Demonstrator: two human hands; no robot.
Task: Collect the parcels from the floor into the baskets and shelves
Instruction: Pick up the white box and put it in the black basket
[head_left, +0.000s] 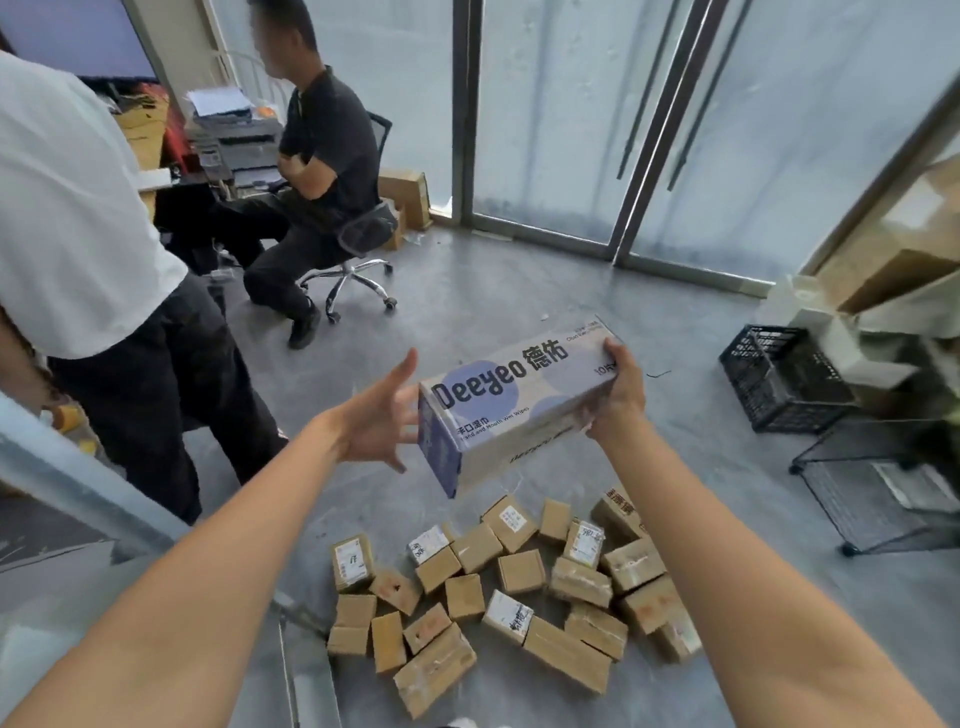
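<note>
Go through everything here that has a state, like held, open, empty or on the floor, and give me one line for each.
wipes box: off the floor, tilted, gripped at its far end by the right hand
left hand: open, fingers spread, beside the box's near end
brown parcels: scattered on the floor
black crate: on the floor, looks empty
wire basket: on the floor
</note>
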